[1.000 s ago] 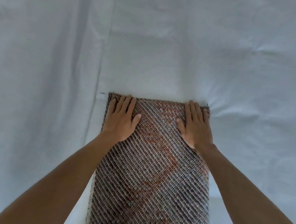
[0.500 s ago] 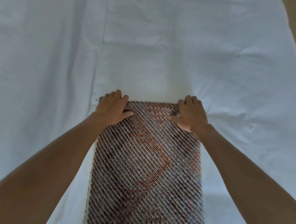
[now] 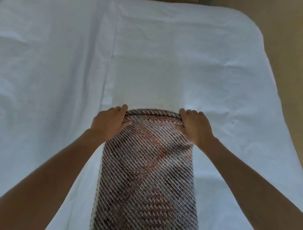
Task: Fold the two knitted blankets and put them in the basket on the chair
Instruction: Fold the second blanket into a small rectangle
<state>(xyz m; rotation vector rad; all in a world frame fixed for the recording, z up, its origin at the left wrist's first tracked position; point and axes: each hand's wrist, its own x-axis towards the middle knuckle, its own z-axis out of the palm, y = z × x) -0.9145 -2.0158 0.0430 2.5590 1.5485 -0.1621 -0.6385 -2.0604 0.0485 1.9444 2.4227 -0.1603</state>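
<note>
Blanket (image 3: 146,182): knitted, folded into long narrow strip. Lay lengthwise on bed (image 3: 169,53), running from near edge of view to about mid-frame. Far end turned up into thick lip between hands.
Left grip (image 3: 109,123): fingers curled over far-left corner of lip, thumb pressed on top face. Blanket held.
Right grip (image 3: 193,127): fingers curled over far-right corner, thumb on top. Blanket held.
Bed: white cover, creased, long seam left of strip.
Floor (image 3: 296,35): tan, visible past bed's right edge.
</note>
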